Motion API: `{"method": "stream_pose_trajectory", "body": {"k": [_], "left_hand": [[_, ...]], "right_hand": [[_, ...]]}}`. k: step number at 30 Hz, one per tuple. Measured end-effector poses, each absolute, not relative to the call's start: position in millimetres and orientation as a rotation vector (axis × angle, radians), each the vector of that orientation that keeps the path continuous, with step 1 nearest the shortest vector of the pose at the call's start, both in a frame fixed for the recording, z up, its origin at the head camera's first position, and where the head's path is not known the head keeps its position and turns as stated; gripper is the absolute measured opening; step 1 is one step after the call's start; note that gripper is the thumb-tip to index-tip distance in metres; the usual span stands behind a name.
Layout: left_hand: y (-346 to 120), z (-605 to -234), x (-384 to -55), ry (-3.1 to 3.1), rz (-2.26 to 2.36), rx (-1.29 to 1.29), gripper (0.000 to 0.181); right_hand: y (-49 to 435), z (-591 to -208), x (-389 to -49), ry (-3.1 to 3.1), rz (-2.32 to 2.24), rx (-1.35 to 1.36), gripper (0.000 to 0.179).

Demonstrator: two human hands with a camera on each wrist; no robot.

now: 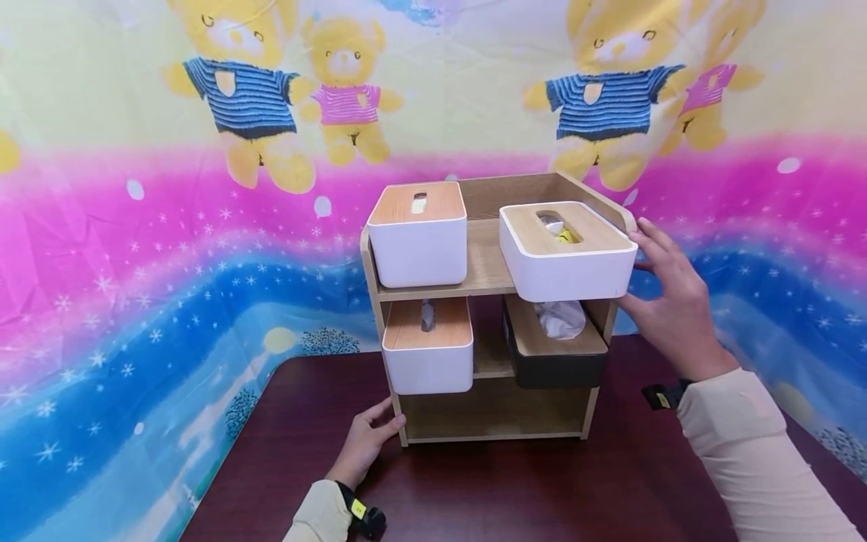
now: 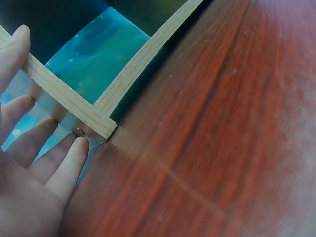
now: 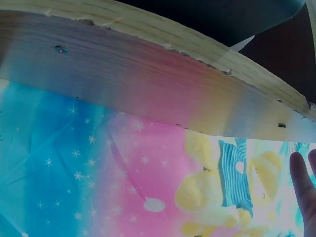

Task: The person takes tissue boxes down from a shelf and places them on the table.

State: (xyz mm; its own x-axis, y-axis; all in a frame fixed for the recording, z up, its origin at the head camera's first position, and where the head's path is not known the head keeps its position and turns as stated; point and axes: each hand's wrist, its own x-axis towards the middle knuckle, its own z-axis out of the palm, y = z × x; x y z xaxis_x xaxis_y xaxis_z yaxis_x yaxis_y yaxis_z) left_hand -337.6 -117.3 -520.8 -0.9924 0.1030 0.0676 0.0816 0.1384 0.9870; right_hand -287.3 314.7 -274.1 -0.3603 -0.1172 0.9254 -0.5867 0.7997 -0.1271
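Observation:
A wooden desktop shelf (image 1: pixel 494 388) stands on the dark red table, with tissue boxes on its levels. At its lower left corner my left hand (image 1: pixel 366 440) grips the side panel, thumb over the front edge and fingers along the outer face. My right hand (image 1: pixel 677 301) is at the upper right side, fingers fairly straight by the panel's top corner and thumb near its front edge. Close to that hand, a white tissue box (image 1: pixel 569 275) with a wooden lid overhangs the top level. In the right wrist view, two fingertips (image 3: pixel 297 165) show beside the side panel (image 3: pixel 163 84).
Another white tissue box (image 1: pixel 420 252) sits at the top left, with a smaller white one (image 1: pixel 430 369) below it. A black tissue box (image 1: pixel 561 370) with tissue sticking out sits at middle right. The table (image 1: pixel 542 489) meets a bear-printed cloth (image 1: pixel 433 105) behind.

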Motion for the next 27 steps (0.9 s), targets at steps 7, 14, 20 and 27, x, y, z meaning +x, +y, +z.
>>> {"method": "stream_pose_trajectory", "body": {"k": [7,14,20,27], "left_hand": [[-117,-521,-338,2.353,2.037,0.16,0.071],[-117,-522,-338,2.355,2.037,0.169,0.07],[-117,-520,-337,2.348,2.045,0.178,0.07],[-116,-519,-336,2.355,2.032,0.185,0.071]], "right_hand": [[315,-273,-286,-1.902,0.532,0.558,0.087],[312,-273,-286,-1.869,0.528,0.587,0.065],[309,-272,-287,-1.829,0.51,0.583,0.075],[304,-270,-284,-1.844,0.469,0.567,0.077]]}}
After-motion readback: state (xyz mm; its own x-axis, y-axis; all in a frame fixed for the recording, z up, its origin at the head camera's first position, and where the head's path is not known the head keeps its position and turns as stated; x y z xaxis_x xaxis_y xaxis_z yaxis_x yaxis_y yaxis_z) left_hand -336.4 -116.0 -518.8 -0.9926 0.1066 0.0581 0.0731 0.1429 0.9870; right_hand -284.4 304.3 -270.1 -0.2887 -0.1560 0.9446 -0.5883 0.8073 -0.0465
